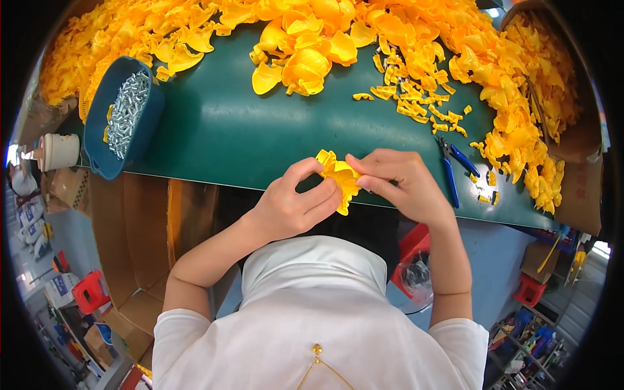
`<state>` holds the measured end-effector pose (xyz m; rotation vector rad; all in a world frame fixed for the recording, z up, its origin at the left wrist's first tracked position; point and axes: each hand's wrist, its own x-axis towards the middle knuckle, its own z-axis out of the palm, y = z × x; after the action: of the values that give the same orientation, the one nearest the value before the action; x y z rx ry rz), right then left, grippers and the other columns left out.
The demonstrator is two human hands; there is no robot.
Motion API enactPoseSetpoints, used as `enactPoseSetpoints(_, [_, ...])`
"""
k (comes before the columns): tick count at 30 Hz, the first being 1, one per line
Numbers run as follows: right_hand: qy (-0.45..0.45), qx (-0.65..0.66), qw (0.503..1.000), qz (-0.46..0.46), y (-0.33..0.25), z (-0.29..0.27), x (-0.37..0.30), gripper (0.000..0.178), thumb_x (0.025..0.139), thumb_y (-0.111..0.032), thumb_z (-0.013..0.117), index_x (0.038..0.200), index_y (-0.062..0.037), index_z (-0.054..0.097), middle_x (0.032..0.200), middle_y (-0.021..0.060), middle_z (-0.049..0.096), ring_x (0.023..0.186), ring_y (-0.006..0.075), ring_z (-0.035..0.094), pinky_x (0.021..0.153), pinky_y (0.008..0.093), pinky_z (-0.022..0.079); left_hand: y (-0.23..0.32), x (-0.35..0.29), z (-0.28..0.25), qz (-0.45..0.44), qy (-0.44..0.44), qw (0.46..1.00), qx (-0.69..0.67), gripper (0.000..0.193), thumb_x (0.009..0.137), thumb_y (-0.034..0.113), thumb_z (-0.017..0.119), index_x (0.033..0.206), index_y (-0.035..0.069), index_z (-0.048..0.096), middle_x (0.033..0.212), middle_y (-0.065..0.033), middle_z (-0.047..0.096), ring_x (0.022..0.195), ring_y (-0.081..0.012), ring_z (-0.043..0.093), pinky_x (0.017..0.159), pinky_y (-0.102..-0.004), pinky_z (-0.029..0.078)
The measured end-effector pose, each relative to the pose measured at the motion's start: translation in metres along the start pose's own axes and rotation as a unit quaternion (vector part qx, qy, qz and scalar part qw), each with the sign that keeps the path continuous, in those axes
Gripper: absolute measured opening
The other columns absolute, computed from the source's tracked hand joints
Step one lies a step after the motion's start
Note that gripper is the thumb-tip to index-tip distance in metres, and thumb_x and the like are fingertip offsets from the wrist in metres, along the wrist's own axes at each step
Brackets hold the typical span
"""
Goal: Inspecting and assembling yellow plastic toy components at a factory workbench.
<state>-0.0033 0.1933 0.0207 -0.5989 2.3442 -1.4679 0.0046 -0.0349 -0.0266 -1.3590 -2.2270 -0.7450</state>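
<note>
Just over the near edge of the green table, a yellow moulded plastic part (343, 175) with curved, petal-like walls is between my two hands. My left hand (290, 200) is closed around its left side, fingers curled at its rim. With thumb and fingertips, my right hand (398, 181) pinches at its upper right. Whether a smaller piece sits under those fingertips is hidden. To the right of my right hand lie blue-handled side cutters (455, 164), beside a few small yellow and black pieces (486, 188).
Heaps of yellow plastic shells (305, 49) line the table's (214, 130) far side. Small curved yellow pieces (416, 97) lie scattered right of centre. A dark blue bin (123, 117) of metal screws stands at left, near a white tub (58, 151). Below sits an open cardboard box (140, 234).
</note>
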Motion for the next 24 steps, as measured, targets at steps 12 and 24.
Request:
enactPoseSetpoints(12, [0.118, 0.205, 0.967, 0.092, -0.008, 0.007, 0.000, 0.029, 0.082, 0.005, 0.068, 0.112, 0.0041, 0.067, 0.105, 0.0106, 0.067, 0.095, 0.0153, 0.065, 0.085, 0.0261, 0.054, 0.004, 0.007, 0.003, -0.068, 0.157, 0.985, 0.028, 0.047, 0.073, 0.030, 0.081, 0.113, 0.012, 0.065, 0.123, -0.0088, 0.047, 0.108, -0.0282, 0.052, 0.088, -0.0355, 0.050])
enactPoseSetpoints(24, [0.162, -0.107, 0.965, -0.179, -0.017, -0.002, -0.005, 0.030, 0.070, 0.007, 0.072, 0.098, -0.0027, 0.072, 0.105, 0.0137, 0.069, 0.089, 0.0231, 0.069, 0.074, 0.0287, 0.055, 0.032, 0.038, -0.013, -0.436, 0.039, 0.594, -0.675, 0.049, 0.099, 0.033, 0.053, 0.136, 0.001, 0.041, 0.125, -0.0078, 0.052, 0.110, -0.0147, 0.055, 0.091, -0.0289, 0.047])
